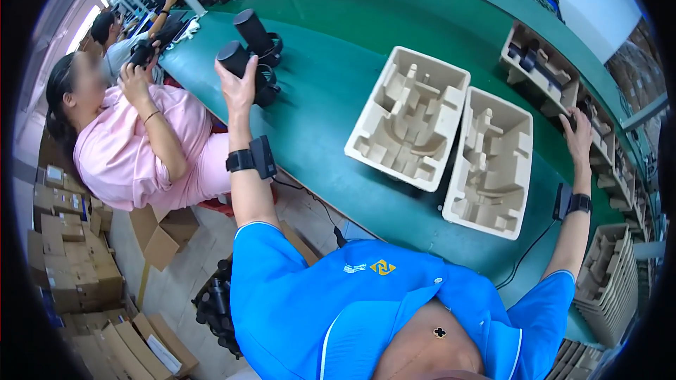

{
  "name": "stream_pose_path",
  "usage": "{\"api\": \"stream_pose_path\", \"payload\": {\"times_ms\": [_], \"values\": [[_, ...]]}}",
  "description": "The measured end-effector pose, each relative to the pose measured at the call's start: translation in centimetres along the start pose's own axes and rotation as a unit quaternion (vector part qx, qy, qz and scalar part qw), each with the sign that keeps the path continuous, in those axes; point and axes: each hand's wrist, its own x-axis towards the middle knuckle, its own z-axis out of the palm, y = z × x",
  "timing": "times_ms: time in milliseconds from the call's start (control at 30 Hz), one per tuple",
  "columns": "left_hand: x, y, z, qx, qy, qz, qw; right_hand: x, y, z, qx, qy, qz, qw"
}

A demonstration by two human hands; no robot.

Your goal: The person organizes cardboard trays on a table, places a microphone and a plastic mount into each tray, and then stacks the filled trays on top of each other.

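Note:
My left hand (238,88) is closed round the near side of a black cylindrical device (232,55) that stands on the green bench at the left. Its lower part has a black loop-like piece beside it. Just behind it is a second black cylindrical device (251,27) of the same shape. At the far right my right hand (580,137) reaches to a row of moulded trays, its fingers bent round something dark that I cannot make out. Between my hands lie a beige moulded pulp tray (362,142) and another such tray (456,204), with shaped hollows.
To my left sits a co-worker in pink (144,148), holding a black item. Filled trays (512,63) with black parts line the bench's right side. Stacked pulp trays (598,267) stand at lower right. Cardboard boxes (74,260) and a container of black parts (218,302) are on the floor.

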Motion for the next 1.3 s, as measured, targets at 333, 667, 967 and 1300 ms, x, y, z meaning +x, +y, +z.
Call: {"api": "stream_pose_path", "payload": {"times_ms": [333, 667, 967, 1300], "values": [[0.4, 12.8, -2.3, -0.252, -0.17, -0.008, 0.953, 2.4, 0.9, -3.1, 0.126, -0.121, 0.015, 0.984], [-5.3, 23.6, 4.4, -0.551, -0.533, -0.12, 0.631, 0.5, 0.8, -2.1, 0.203, -0.05, 0.02, 0.978], [-4.8, 21.4, 5.1, -0.156, -0.494, 0.209, 0.829, -2.2, 1.8, 0.3, 0.016, 0.121, -0.044, 0.992], [-11.0, 22.3, 3.3, 0.067, -0.55, 0.336, 0.762, -2.7, 4.8, 2.8, -0.108, 0.196, -0.06, 0.973]]}}
